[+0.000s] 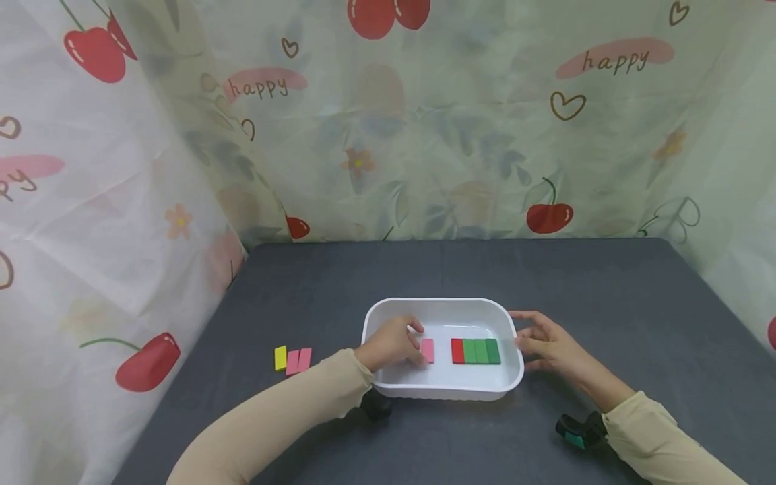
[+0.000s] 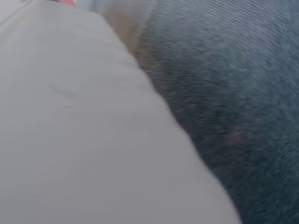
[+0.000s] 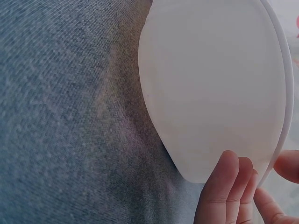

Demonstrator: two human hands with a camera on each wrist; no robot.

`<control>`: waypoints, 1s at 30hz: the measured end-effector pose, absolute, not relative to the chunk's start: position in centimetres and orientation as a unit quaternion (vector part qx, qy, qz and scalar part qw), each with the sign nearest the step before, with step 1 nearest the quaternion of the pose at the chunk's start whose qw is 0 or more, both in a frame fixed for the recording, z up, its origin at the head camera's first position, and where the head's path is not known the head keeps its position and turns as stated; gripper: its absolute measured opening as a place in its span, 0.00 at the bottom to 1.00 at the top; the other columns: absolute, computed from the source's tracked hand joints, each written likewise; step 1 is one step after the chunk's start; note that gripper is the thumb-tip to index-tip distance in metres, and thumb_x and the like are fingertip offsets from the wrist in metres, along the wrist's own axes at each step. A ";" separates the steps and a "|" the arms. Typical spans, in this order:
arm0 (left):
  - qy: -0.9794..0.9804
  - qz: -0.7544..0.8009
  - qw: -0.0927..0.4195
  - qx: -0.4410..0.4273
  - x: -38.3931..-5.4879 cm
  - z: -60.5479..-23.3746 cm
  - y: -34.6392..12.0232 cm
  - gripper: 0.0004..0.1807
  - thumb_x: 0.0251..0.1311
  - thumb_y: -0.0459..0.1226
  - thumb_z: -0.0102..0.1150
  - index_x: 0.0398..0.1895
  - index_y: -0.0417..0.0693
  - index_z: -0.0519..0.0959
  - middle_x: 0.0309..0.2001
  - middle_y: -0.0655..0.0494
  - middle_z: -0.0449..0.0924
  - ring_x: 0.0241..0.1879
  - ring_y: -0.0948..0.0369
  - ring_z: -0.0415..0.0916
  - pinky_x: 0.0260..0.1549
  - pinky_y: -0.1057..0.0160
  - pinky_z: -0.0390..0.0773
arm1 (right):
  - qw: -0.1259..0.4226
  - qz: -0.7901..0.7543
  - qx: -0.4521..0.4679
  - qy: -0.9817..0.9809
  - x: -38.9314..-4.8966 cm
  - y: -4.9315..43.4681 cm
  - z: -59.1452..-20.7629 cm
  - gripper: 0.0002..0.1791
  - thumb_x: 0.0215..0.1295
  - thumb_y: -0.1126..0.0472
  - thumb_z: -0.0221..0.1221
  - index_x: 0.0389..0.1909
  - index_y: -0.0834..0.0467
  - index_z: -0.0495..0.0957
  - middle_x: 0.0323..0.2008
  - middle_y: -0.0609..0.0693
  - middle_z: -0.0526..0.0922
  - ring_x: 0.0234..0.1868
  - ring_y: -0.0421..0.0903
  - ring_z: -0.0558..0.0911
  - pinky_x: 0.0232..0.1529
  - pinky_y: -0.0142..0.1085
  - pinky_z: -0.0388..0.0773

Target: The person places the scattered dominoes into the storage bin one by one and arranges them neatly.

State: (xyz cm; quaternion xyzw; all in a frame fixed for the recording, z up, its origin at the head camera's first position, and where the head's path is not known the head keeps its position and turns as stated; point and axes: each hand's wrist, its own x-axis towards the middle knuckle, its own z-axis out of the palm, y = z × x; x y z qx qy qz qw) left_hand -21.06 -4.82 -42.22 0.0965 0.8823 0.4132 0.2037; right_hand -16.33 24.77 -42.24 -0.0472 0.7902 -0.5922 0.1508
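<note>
In the head view my left hand (image 1: 394, 343) reaches into a white tray (image 1: 436, 389), thumb and fingertips at the left edge of a pink block (image 1: 428, 350) lying flat on its floor. The index finger is lifted and bent, apart from the thumb. Right of it lies a row with a red block (image 1: 457, 351) and several green blocks (image 1: 481, 351). My right hand (image 1: 548, 347) touches the tray's right end. In the right wrist view its fingers (image 3: 217, 186) lie nearly straight against the outer wall, with another digit at the rim.
Left of the tray, a yellow block (image 1: 280, 358) and two pink blocks (image 1: 298, 361) lie on the dark cloth-covered table (image 1: 442, 269). A patterned curtain (image 1: 418, 135) hangs behind. The left wrist view shows mostly a pale sleeve (image 2: 93, 126) and blurred dark cloth.
</note>
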 end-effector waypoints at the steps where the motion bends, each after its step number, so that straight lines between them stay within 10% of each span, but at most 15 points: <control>1: 0.880 0.416 0.208 0.092 -21.1 -42.1 -4.9 0.25 0.40 0.27 0.75 0.45 0.38 0.76 0.26 0.53 0.80 0.26 0.61 0.76 0.27 0.65 0.74 | 0.150 -0.592 -0.046 0.791 -16.3 24.8 -42.3 0.35 0.68 0.62 0.56 0.71 0.63 0.52 0.44 0.60 0.79 0.43 0.45 0.80 0.40 0.46 0.82; 30: 0.861 0.424 0.278 0.039 -20.4 -41.5 -3.3 0.20 0.48 0.29 0.67 0.48 0.39 0.80 0.39 0.50 0.78 0.36 0.55 0.75 0.39 0.58 0.76 | 0.154 -0.592 -0.038 0.790 -16.3 24.7 -42.2 0.36 0.68 0.61 0.56 0.72 0.61 0.52 0.44 0.61 0.78 0.45 0.47 0.80 0.41 0.46 0.82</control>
